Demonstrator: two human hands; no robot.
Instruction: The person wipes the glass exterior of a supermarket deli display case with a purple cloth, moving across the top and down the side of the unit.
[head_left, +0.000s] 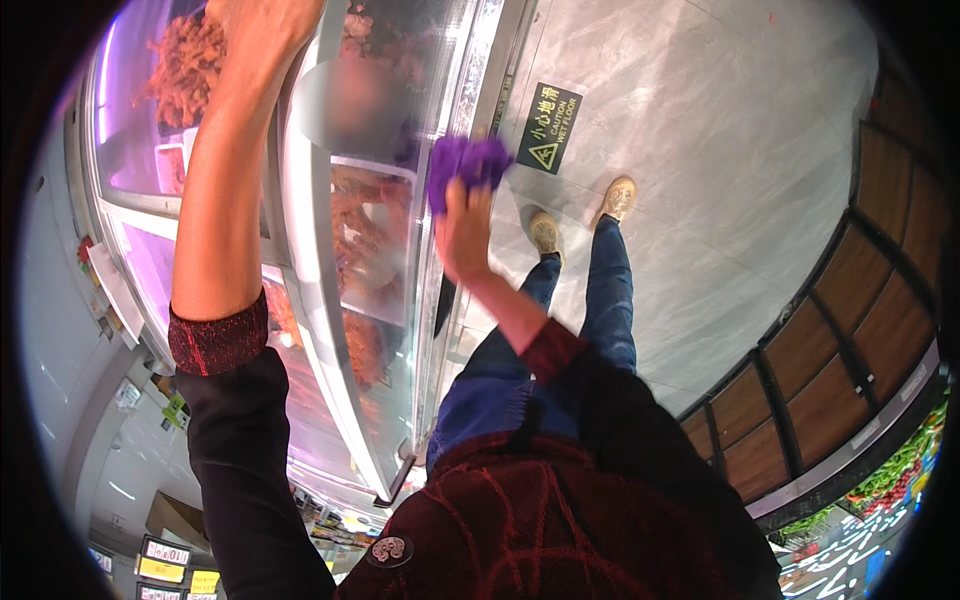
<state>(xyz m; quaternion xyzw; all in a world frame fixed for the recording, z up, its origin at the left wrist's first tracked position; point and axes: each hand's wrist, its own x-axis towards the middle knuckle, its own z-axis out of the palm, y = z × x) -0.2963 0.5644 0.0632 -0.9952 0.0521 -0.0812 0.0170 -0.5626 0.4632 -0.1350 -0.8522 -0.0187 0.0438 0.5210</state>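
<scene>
My right hand (465, 232) holds a bunched purple cloth (466, 169) against the outer edge of a glass-fronted display case (375, 292). Through the glass, reddish-brown food (360, 232) shows in a clear tray. My left arm reaches up over the top of the case, and my left hand (266, 22) is partly cut off by the picture's upper edge, its fingers out of view. Beside that forearm, more orange-brown food (186, 71) lies behind the glass under purplish light.
A wet-floor caution sticker (551, 127) is on the grey tiled floor (712, 187) beside the case. A curved wood-panelled stand (802, 420) with green and red produce (885, 480) runs along the right. Price signs (163, 559) show at lower left.
</scene>
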